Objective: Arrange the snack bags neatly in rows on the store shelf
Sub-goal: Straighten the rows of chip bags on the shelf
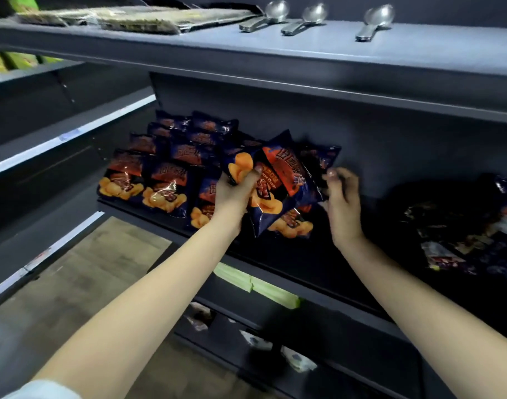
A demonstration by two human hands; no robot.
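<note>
Snack bags [160,174] stand in rows left on the shelf [347,272], spoons [310,20] above.

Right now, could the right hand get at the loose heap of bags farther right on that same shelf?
Probably yes. Between the right hand and the loose heap of bags the shelf floor looks bare, though dim, and the heap lies on that hand's own side.

Dark blue snack bags [166,180] with red labels and pictured orange puffs stand in overlapping rows at the left of the shelf [148,216]. At the rows' right end, tilted bags [289,174] fan out, gripped by the left hand [235,194]. A dim heap [459,234] of bags lies far right.
</note>
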